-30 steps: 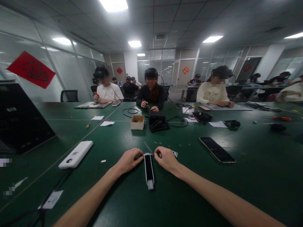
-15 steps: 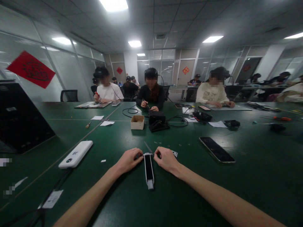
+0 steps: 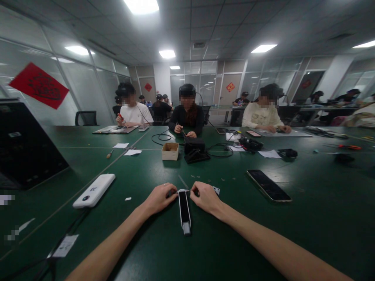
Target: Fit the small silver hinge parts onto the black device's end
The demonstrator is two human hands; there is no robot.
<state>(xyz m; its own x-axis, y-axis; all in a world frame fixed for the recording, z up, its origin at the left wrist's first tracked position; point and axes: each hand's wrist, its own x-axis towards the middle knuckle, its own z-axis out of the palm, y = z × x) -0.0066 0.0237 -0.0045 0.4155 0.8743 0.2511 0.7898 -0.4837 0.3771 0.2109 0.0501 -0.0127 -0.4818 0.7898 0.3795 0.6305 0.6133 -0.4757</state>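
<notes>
Black device (image 3: 184,208) between both hands (image 3: 159,199) (image 3: 206,198)

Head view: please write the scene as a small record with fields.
Left hand: fingers curled at the far end of the slim device, left side
Right hand: same end, right side; grip unclear
Device: lies flat on the green table
Nearby: white power bank at left, smartphone at right, cardboard box beyond
Others: three people seated opposite

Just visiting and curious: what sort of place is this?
Likely an electronics workshop in a glass-walled office: people sit working along a long green table strewn with a screwdriver, cables and a cardboard box, and the left hand and right hand work at a slim black device.
</notes>
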